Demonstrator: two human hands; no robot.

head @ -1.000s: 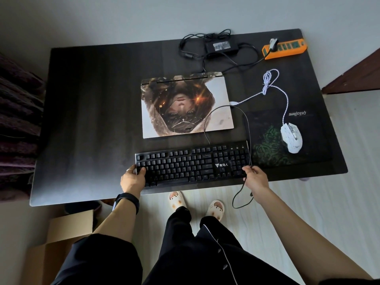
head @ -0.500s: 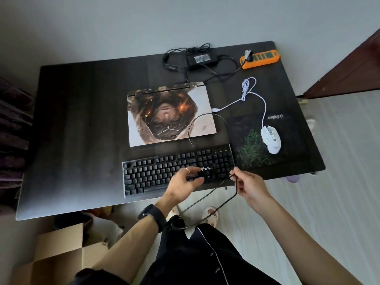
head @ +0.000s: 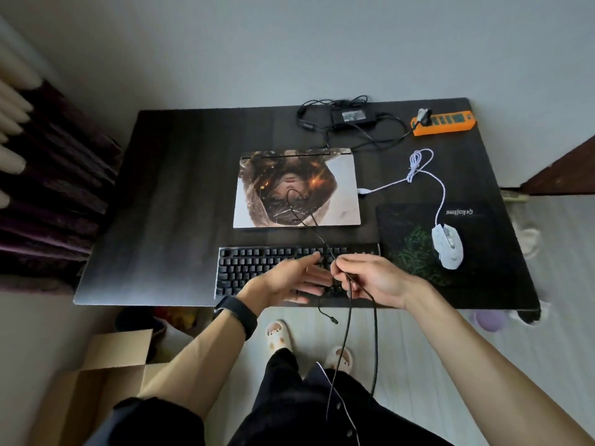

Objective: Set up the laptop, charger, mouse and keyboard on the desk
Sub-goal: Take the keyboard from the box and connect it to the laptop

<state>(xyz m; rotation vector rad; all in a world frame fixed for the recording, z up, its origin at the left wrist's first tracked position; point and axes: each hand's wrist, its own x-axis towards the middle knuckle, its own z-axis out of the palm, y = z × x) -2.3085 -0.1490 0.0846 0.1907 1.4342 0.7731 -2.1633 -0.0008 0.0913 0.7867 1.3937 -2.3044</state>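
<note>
A closed laptop with a printed picture on its lid lies mid-desk. In front of it sits a black keyboard near the desk's front edge. My right hand pinches the keyboard's black cable above the keys; the cable loops over the laptop lid and hangs down past the desk edge, its plug dangling. My left hand hovers over the keyboard with fingers straight, beside the cable. The black charger brick lies at the back, wired to an orange power strip. A white mouse rests on a dark mouse pad.
The dark desk stands against a grey wall. The mouse's white cable is bundled behind the pad. An open cardboard box sits on the floor at lower left. Dark fabric lies left of the desk. A brown door edge is at right.
Both hands left the keyboard's ends. My right hand lifted the cable higher over the keys, and my left hand came off the keys and opened beside it. The view shifted right.
</note>
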